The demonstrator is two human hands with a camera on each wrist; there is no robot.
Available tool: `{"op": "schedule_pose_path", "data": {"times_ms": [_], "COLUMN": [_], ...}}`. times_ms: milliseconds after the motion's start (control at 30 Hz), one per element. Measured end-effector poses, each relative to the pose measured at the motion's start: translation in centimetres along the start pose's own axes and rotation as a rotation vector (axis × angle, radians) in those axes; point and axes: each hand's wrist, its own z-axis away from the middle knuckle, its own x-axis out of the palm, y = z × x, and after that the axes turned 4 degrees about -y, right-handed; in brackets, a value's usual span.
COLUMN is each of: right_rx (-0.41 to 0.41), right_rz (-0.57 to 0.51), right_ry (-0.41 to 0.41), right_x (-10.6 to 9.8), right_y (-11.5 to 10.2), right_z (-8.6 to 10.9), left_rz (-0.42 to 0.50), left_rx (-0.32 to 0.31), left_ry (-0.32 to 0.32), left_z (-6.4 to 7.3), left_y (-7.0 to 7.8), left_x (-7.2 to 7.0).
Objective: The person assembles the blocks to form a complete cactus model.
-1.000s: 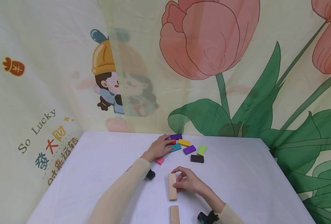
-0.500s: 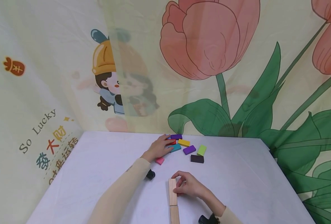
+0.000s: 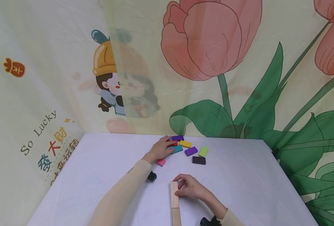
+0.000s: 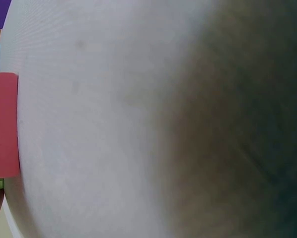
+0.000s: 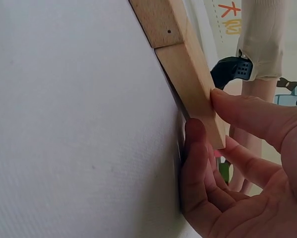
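Pinching wooden block point(image 3: 174, 192), "So Lucky" lettering point(image 3: 37, 131)

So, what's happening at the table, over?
Right fingers pinching far plank. Near plank end to end with it, nothing seen between. Left fingers at coloured blocks.

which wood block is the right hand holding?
The far wooden block, nearer the coloured blocks: the right hand grips it. The near wooden block, end to end with it, has no hand on it.
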Motion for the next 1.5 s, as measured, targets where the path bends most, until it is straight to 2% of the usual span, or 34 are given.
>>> {"op": "schedule_pose_path", "data": {"times_ms": [467,600,767,1000,1300,1500], "right_rx": [-0.005,-0.026,-0.055,-0.055,-0.033,-0.063], "right_rz": [0.070,0.080,0.130,0.127,0.137,0.132], "right_ry": [-0.015,0.066,0.186,0.252,0.214,0.124], "right_x": [-0.1,-0.4,-0.8,-0.7,-0.2,-0.4], "right_y": [-0.2,-0.3,-0.8,-1.2,-1.0,-0.9], "right_z": [-0.2,-0.9,-2.8,-5.3,-5.3,-4.3], "left_rz": [0.000,-0.006,-0.014,-0.016,-0.018,-0.030], "left_rx": [-0.006,0.000,-0.001,0.003,0.006,0.017], "left_ry": [-0.004,-0.004,0.008,0.012,0.018,0.021], "left_z": [0.0,-0.1,-0.3,-0.3,-0.2,-0.2], "left_y": [-0.1,-0.2,-0.4,-0.4,-0.1,-0.2], "left_x": [0.0,0.1,0.2,0.4,0.3,0.1]}}
